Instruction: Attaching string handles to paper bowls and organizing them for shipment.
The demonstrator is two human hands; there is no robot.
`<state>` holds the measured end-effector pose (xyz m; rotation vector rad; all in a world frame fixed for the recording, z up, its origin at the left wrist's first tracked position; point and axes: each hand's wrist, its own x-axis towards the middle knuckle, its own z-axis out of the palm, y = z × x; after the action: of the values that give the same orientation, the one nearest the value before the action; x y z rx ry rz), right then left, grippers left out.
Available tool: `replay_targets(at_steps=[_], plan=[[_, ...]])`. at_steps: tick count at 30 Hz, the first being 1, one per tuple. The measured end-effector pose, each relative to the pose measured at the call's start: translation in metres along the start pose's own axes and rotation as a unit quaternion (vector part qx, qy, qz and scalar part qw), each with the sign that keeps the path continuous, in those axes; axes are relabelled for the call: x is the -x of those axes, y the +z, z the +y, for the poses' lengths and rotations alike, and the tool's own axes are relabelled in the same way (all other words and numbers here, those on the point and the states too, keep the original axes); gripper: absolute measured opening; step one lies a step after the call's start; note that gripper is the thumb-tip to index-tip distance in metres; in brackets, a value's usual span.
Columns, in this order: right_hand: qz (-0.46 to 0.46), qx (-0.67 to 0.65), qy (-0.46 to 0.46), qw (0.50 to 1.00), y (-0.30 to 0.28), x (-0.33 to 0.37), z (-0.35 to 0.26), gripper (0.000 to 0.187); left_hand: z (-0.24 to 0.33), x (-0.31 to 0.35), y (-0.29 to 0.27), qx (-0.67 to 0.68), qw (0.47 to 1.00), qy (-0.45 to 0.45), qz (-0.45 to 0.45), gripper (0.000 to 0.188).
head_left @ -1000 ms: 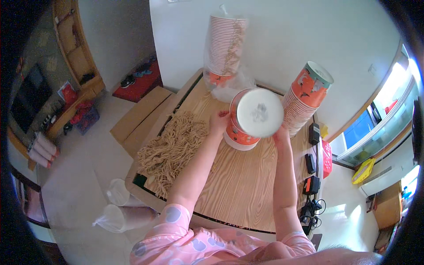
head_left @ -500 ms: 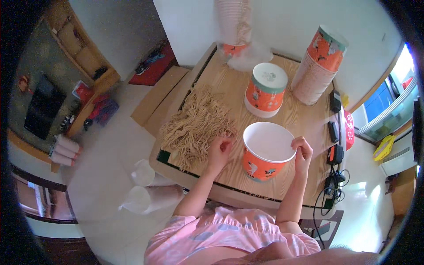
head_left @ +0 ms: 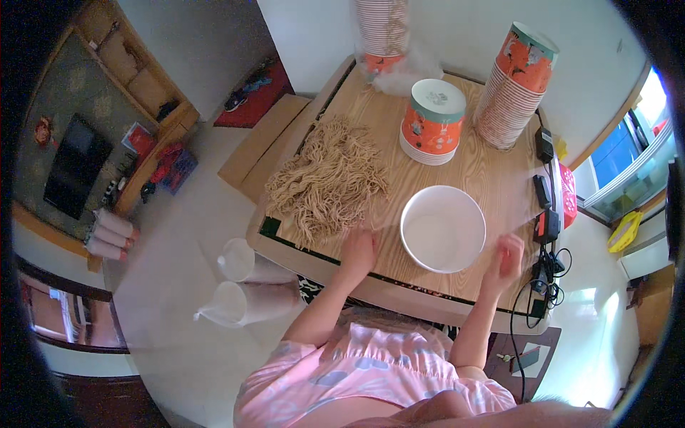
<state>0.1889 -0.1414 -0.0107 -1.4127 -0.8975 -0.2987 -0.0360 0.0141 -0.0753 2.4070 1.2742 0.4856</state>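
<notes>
A white-lined paper bucket (head_left: 442,230) sits near the table's front edge, its round opening facing me and its outer wall hidden. Just right of its rim is my right hand (head_left: 506,258), apart from it, with fingers curled in; anything between them is too small to make out. My left hand (head_left: 359,251) is closed at the near edge of a loose heap of tan paper-like cord (head_left: 328,182). Its fingertips are mostly hidden, so what it pinches does not show. Behind the bucket, a short stack of orange and green buckets (head_left: 433,128) stands upside down.
A tall bucket stack (head_left: 510,96) leans at the back right; another in plastic wrap (head_left: 385,43) stands at the back. Black adapters and cables (head_left: 546,227) line the table's right edge. Wrapped stacks (head_left: 246,303) lie on the floor at left, near a cardboard box (head_left: 264,146).
My right hand has let go of the bucket's rim and moved right. The bucket's orange side has turned out of sight. My left hand has shifted slightly, fingers turned more downward.
</notes>
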Motion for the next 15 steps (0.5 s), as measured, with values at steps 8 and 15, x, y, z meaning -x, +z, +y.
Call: replay_targets(at_steps=[8, 15], plan=[[-0.436, -0.223, 0.005, 0.872, 0.015, 0.080, -0.085, 0.024, 0.045, 0.116, -0.047, 0.271, 0.895, 0.135, -0.327, 0.020], [-0.558, -0.218, 0.239, 0.764, 0.013, 0.087, -0.083, 0.036, 0.046, 0.095, -0.080, 0.473, 0.849, 0.011, -0.235, 0.009]])
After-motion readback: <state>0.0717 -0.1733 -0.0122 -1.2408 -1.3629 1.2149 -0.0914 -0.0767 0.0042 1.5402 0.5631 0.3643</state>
